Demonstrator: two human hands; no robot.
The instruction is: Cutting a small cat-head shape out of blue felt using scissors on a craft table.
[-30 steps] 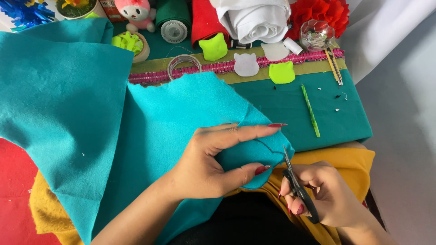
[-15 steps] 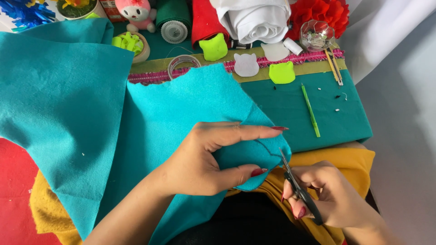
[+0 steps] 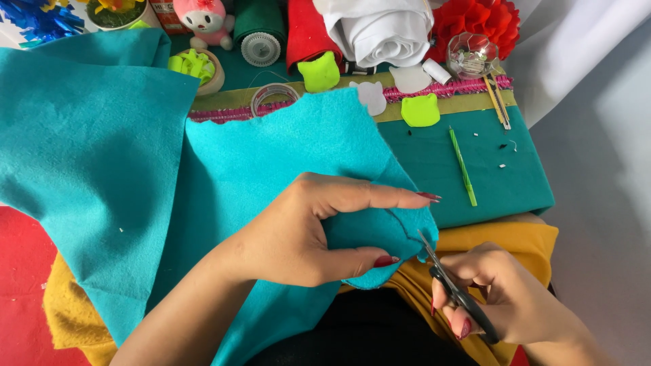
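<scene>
A white fabric roll [image 3: 380, 30] sits at 12 o'clock on the table's far edge, with red paper flowers [image 3: 478, 24] and a faceted glass jar [image 3: 471, 55] at 1 o'clock. A pink doll [image 3: 203, 19] and a dark green felt roll [image 3: 260, 30] stand at 11 o'clock, and a small bowl [image 3: 203, 68] of lime cutouts lies just below them. A pink trim [image 3: 447, 89] runs across a green mat [image 3: 495, 183]; a lime cat shape [image 3: 319, 72], a white cat shape [image 3: 371, 97] and a second lime shape [image 3: 420, 110] lie along it. A ring of tape [image 3: 271, 98] peeks out from behind the top edge of the felt. A green stick [image 3: 463, 168] lies on the mat at 2 o'clock. Mustard fabric [image 3: 502, 237] spreads underneath at 4 o'clock and 7 o'clock, and a red sheet [image 3: 20, 285] shows at 8 o'clock.

The teal felt [image 3: 271, 156] covers the centre and left, folded over itself, its upper edge rough. A dark curved line is drawn near its right corner. The left hand [image 3: 305, 234] pinches that corner between thumb and outstretched fingers. The right hand [image 3: 502, 298], at 4 o'clock, grips black-handled scissors [image 3: 451, 285], whose blade tips touch the felt's edge beside the drawn line; how far the blades gape cannot be told.
</scene>
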